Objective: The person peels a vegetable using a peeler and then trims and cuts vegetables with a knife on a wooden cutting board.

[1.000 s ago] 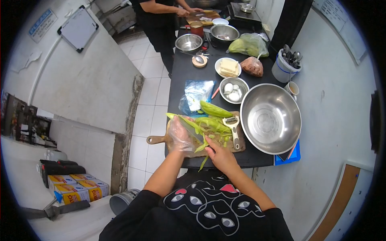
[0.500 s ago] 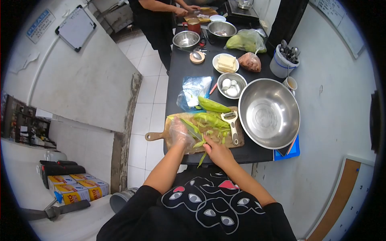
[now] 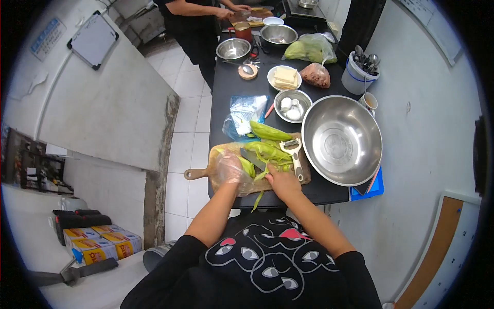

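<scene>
On the wooden cutting board [image 3: 203,173], my left hand [image 3: 230,169], in a clear plastic glove, closes on a green vegetable piece [image 3: 247,166]. My right hand [image 3: 282,183] is wrapped round a knife [image 3: 252,158], its blade pointing up and left beside that piece. The handle is hidden in my fingers. Sliced green pieces [image 3: 267,151] and a whole green vegetable [image 3: 270,132] lie behind the blade. A white peeler [image 3: 295,158] rests at the board's right side. A thin green strip [image 3: 258,201] hangs over the table's front edge.
A large steel bowl [image 3: 341,140] stands right of the board. Behind are a bowl of eggs [image 3: 292,106], a plate of pale blocks [image 3: 284,78], a blue plastic bag [image 3: 245,114] and a spoon bucket [image 3: 358,77]. A person in black [image 3: 190,36] works at the far end.
The knife blade has come away from the piece under my left hand and now shows clearly to its right. The whole view has shifted slightly, with the table items lying a little farther left and up.
</scene>
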A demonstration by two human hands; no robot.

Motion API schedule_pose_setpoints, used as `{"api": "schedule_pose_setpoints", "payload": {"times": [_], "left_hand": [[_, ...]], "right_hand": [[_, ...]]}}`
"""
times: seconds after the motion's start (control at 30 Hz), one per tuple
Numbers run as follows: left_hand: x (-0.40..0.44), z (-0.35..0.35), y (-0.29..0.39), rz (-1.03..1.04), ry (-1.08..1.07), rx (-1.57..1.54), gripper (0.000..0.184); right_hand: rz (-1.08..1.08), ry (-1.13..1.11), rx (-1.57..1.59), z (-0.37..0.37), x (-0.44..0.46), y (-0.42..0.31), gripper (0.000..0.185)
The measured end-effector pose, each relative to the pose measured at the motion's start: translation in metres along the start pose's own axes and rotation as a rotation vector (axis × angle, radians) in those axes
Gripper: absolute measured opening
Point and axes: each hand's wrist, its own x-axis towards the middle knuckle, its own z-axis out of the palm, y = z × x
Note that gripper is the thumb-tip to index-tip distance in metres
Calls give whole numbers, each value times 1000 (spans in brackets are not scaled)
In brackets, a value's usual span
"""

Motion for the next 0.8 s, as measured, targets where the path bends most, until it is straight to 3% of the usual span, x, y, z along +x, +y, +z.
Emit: {"api": "schedule_pose_setpoints", "payload": {"times": [0.1,0.2,0.3,0.37,0.43,0.8], "left_hand": [[14,13,-18,-68,163,-335,40],[25,27,-37,-179,60,-1592,35],[14,2,-34,-355,-19,-1924,32],[31,22,-63,243,180,-1111,33],[15,-3,-37,-427,-52,-1993,34],[23,4,-36,-478,-6,-1849,32]], "right_hand": [[37,-45,173,1,-3,2,46],[52,-12,415,15,-6,20,45],[-49,68,574,29,-25,31,43],[-53,26,600,23,-36,28,42],[33,-137,577,8,-48,17,41],[-3,-120,532,23,-44,23,40]]}}
